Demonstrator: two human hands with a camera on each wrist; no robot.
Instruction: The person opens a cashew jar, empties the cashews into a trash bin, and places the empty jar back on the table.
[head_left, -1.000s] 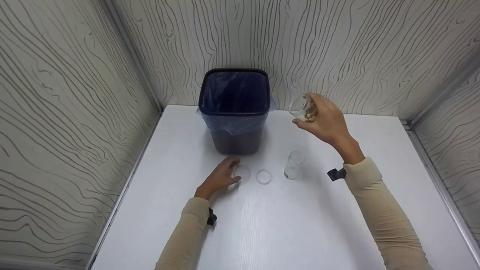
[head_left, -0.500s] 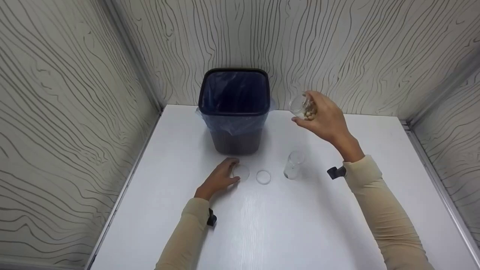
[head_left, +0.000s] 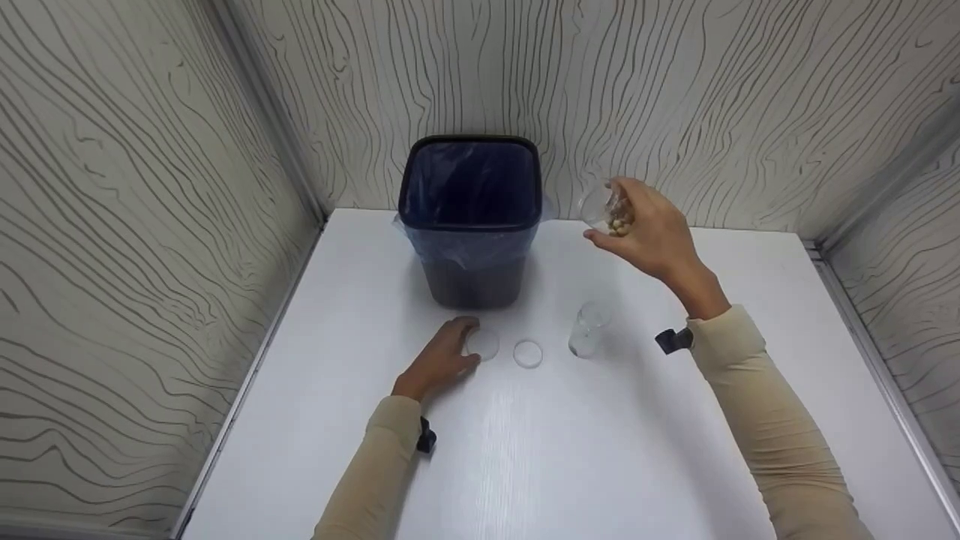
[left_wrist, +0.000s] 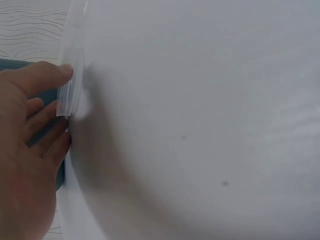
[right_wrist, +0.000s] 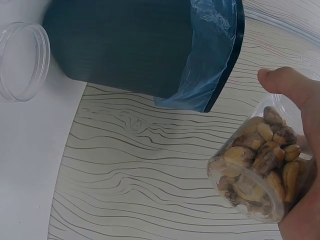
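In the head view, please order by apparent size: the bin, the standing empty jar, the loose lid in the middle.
1. bin, clearly largest
2. empty jar
3. loose lid, flat, looks smallest

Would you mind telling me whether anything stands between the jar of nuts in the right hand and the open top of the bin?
Nothing visible does: the jar of nuts, held tilted by the right hand, hangs right of the bin with open air between.

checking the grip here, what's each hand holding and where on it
The right hand grips a clear jar of nuts round its side, tilted. The left hand rests on the table, fingertips touching a clear lid's edge; it holds nothing.
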